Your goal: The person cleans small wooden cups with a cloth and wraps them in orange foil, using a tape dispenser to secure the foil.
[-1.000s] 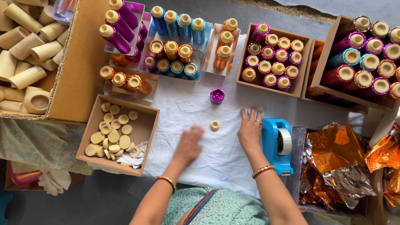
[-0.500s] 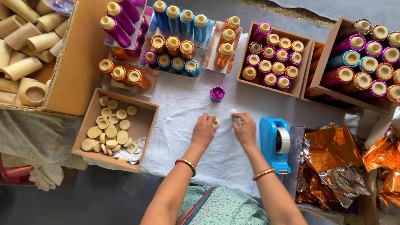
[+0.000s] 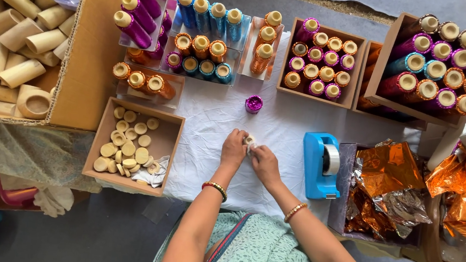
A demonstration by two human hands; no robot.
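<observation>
Both hands meet over the white cloth (image 3: 211, 117). My left hand (image 3: 234, 148) and my right hand (image 3: 265, 164) pinch a small pale disc-like piece (image 3: 249, 143) between their fingertips. Just beyond them a small piece wrapped in purple glitter foil (image 3: 254, 104) stands alone on the cloth. A blue tape dispenser (image 3: 321, 165) sits right of my right hand. A shallow cardboard tray (image 3: 169, 142) with several pale round discs (image 3: 125, 152) lies left of my left hand.
Boxes of foil-wrapped cones in purple, blue and orange (image 3: 319, 62) line the far side. A large carton (image 3: 81, 48) of bare cardboard cones (image 3: 15, 30) stands at left. Crumpled orange and silver foil sheets (image 3: 393, 186) fill a box at right.
My hands lay flat and apart on the cloth a second ago. They have since come together and lifted the small pale piece that lay on the cloth between them.
</observation>
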